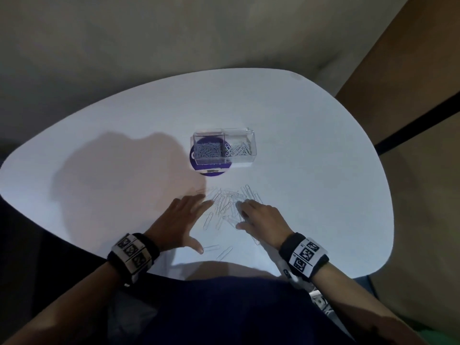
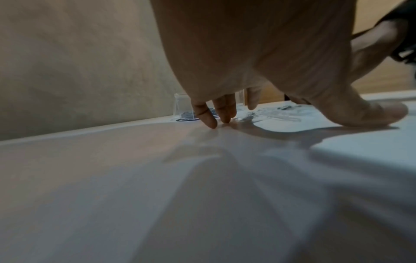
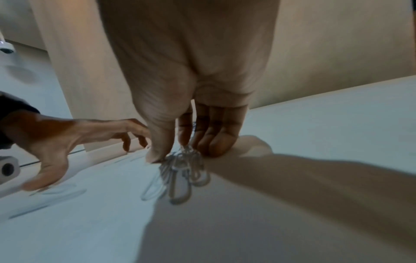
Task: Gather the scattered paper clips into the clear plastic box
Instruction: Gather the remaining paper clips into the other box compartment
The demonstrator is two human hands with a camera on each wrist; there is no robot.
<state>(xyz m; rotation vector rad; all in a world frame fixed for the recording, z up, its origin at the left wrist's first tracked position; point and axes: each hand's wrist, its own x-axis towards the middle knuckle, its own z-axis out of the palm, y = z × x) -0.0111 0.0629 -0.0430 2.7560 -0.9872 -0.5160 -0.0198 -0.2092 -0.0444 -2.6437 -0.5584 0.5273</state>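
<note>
The paper clips (image 1: 225, 202) lie in a loose heap in the lower middle of the head view, on the white table (image 1: 323, 170), below the clear plastic box (image 1: 224, 149), which already holds clips. The left hand (image 1: 180, 220) rests spread, fingers straight, at the heap's left edge. The right hand (image 1: 261, 216) pinches a small bunch of clips (image 3: 180, 170) between thumb and fingers. The clips look light, stiff and thin; probably they slide and tangle, so scooping several together should work better than picking them singly.
</note>
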